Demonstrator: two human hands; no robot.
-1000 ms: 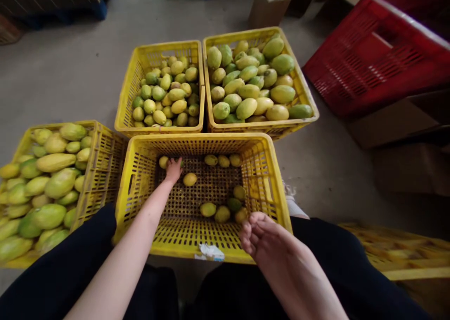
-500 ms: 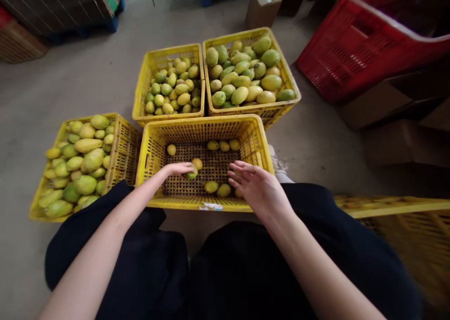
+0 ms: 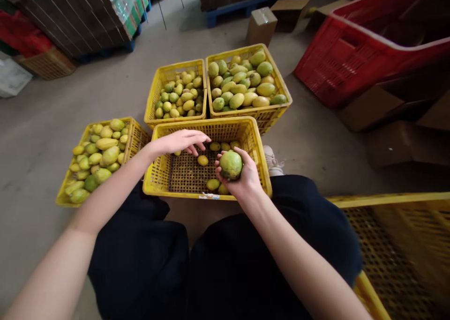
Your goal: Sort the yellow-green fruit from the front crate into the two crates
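Note:
My right hand [image 3: 242, 174] cups a green papaya-like fruit [image 3: 231, 164], round with a dark blemished underside, above the right side of a yellow plastic crate [image 3: 183, 193]. To its left my left hand [image 3: 188, 141] hovers palm down over the same crate, fingers stretched out and holding nothing. Several small yellow fruits lie on the crate's mesh floor. One yellow fruit [image 3: 203, 160] is in the middle, just below my left fingers, and another yellow fruit [image 3: 212, 184] rests near the front wall. My hands partly hide the others.
Behind stand a yellow crate of small fruits [image 3: 150, 116] and a yellow crate of larger fruits [image 3: 288, 100]. Another full yellow crate [image 3: 60, 199] is at left. A red bin [image 3: 326, 71] and cardboard boxes [image 3: 369, 102] stand right. Beside my leg is another yellow crate [image 3: 386, 199].
The green fruit has gone from my left hand on the crate floor to my right hand, which has closed around it. My left hand has risen and opened. The view has shifted.

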